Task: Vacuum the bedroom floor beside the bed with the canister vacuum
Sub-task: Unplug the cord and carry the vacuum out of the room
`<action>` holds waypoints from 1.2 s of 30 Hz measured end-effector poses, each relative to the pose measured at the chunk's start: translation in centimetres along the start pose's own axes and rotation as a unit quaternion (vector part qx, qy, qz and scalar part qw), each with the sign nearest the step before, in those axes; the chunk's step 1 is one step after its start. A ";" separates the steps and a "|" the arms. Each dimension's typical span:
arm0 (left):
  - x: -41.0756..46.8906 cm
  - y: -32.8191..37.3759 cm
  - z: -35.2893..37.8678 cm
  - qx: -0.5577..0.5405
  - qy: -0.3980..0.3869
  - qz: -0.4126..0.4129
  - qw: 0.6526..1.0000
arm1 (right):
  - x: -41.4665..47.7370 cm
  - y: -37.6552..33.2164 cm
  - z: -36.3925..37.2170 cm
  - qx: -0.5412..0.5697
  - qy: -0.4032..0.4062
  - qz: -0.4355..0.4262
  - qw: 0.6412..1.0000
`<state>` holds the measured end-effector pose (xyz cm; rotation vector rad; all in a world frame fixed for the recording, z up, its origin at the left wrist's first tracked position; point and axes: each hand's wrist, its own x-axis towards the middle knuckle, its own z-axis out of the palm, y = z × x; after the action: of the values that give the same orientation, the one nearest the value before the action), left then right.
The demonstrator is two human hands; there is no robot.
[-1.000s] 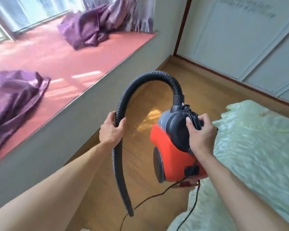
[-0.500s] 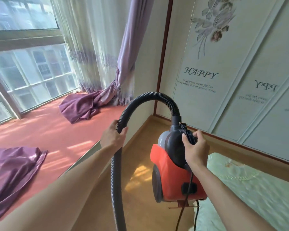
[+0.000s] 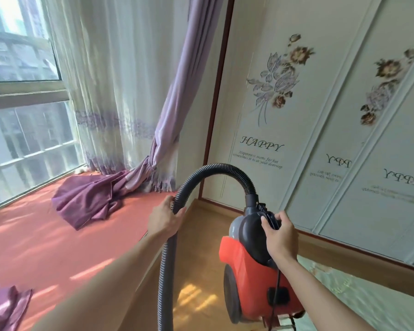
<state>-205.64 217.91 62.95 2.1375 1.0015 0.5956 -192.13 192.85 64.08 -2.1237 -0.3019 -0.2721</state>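
A red and dark grey canister vacuum (image 3: 251, 280) hangs in the air over the wooden floor (image 3: 198, 271), carried by its top handle in my right hand (image 3: 281, 237). Its black ribbed hose (image 3: 215, 168) arches up from the canister's top and drops down on the left, where my left hand (image 3: 165, 219) grips it. The hose runs out of the frame at the bottom, so its nozzle is hidden. A black power cord (image 3: 276, 290) trails down the canister's side. The bed (image 3: 368, 299), covered in pale green fabric, lies at the lower right.
A raised window seat with a red top (image 3: 58, 240) runs along the left, with purple curtain cloth (image 3: 89, 199) piled on it. White sheer curtains (image 3: 110, 80) hang by the window. Wardrobe doors (image 3: 296, 115) printed with flowers and "HAPPY" close the far side.
My view has tilted upward from the floor to the curtains and wardrobe. Both hands keep the same hold on hose and handle, and the vacuum stays lifted.
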 end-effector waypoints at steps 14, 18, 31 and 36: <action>13.7 5.0 -0.1 0.019 -0.015 0.074 0.997 | 7.8 -5.7 6.0 0.034 0.111 0.051 0.992; 17.5 6.3 2.0 0.021 -0.027 0.083 0.996 | 11.8 -4.5 7.6 0.031 0.108 0.058 0.992; 34.0 17.1 15.5 -0.022 -0.085 0.107 0.990 | 31.2 0.4 12.4 0.044 0.143 0.112 0.982; 39.2 19.8 20.6 -0.017 -0.113 0.117 0.987 | 37.6 3.0 13.9 0.007 0.154 0.120 0.981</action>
<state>-159.55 231.79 68.59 2.2495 0.6188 0.4637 -154.57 207.09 65.90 -2.0419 0.1322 -0.4481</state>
